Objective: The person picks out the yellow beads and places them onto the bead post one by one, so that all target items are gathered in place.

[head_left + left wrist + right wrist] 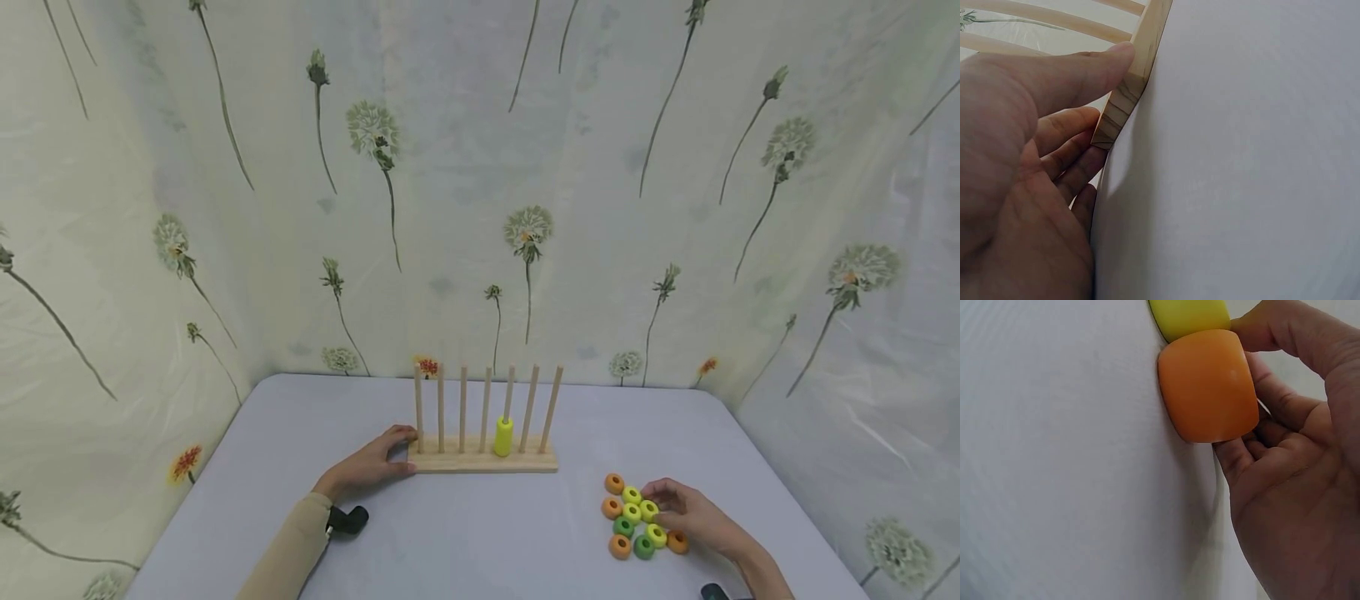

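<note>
At the left end of a wooden peg rack, my left hand grips the base, thumb in front and fingers behind. The left wrist view shows the thumb against the wooden base. Yellow beads are stacked on the third peg from the right. Over a loose group of beads on the right, my right hand has thumb and finger about a yellow bead. Close to its palm in the right wrist view is an orange bead, partly covering another yellow bead.
Several orange, yellow and green beads lie together, among them a green bead and an orange bead. They sit on a white-covered table. A flower-printed curtain surrounds the back and sides.
</note>
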A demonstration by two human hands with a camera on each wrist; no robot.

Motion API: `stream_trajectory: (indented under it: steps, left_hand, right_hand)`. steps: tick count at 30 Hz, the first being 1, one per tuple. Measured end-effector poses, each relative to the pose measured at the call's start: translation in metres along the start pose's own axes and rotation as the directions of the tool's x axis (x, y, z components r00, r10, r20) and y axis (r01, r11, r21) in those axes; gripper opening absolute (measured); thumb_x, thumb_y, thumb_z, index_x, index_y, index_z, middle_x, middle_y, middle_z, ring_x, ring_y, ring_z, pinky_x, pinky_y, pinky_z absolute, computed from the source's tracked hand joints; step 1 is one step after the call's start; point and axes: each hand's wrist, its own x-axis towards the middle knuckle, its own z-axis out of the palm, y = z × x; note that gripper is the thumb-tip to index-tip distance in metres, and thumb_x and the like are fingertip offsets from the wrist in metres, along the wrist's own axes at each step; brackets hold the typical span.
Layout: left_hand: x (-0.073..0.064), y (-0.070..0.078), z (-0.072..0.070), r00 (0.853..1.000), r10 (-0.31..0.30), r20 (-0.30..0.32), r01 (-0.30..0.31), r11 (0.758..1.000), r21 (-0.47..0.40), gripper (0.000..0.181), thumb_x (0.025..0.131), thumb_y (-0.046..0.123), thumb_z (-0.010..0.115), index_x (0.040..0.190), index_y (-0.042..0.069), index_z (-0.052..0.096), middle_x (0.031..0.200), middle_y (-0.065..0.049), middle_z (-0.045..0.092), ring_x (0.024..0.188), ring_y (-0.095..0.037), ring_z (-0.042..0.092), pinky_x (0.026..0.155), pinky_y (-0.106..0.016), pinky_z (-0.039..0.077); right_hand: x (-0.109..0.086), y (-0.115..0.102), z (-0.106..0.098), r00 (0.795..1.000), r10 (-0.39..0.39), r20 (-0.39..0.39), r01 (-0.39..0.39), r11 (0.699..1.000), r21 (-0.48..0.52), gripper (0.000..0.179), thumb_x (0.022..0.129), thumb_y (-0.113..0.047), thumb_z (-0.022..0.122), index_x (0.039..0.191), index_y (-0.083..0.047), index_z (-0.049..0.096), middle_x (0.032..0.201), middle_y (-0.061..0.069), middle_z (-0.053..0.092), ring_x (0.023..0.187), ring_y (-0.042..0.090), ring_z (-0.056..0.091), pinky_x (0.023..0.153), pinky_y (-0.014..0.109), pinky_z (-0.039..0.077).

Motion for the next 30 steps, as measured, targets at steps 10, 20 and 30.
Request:
stream_trajectory:
  steps: [10, 20, 30]
  left_hand:
    - [0.0016, -0.0015, 0.0007, 1.0, 0.0, 0.0, 0.0, 1.0, 0.018, 0.064, 0.089, 0.034, 0.069, 0.143, 0.009, 0.045, 0.153, -0.011, 0.032, 0.144, -0.037, 0.025, 0.114, -0.058, 0.023]
    - [-0.0004, 0.0013, 0.0014, 1.0, 0.004, 0.002, -0.004, 1.0, 0.019, 0.065, 0.089, 0.033, 0.07, 0.143, 0.008, 0.044, 0.152, -0.012, 0.032, 0.144, -0.038, 0.025, 0.114, -0.059, 0.023]
    - [-0.0016, 0.0042, 0.0003, 1.0, 0.005, -0.002, -0.004, 1.0, 0.028, 0.064, 0.089, 0.033, 0.069, 0.143, 0.009, 0.045, 0.153, -0.012, 0.031, 0.144, -0.038, 0.025, 0.114, -0.06, 0.023]
  right_hand:
    - [0.0008, 0.0022, -0.0012, 1.0, -0.001, 0.016, 0.001, 1.0, 0.007, 0.044, 0.082, -0.01, 0.069, 0.12, 0.003, 0.052, 0.113, 0.01, 0.059, 0.099, 0.02, 0.057, 0.078, 0.028, 0.051]
    - [0.0019, 0.0058, -0.0016, 1.0, -0.002, 0.015, 0.002, 1.0, -0.002, 0.044, 0.083, -0.015, 0.071, 0.119, 0.002, 0.054, 0.112, 0.009, 0.06, 0.098, 0.019, 0.058, 0.078, 0.028, 0.052]
    - [0.0008, -0.0002, -0.001, 0.998, 0.027, -0.059, -0.029, 0.999, -0.032, 0.043, 0.082, -0.018, 0.074, 0.117, 0.0, 0.057, 0.11, 0.007, 0.062, 0.095, 0.017, 0.059, 0.083, 0.033, 0.051]
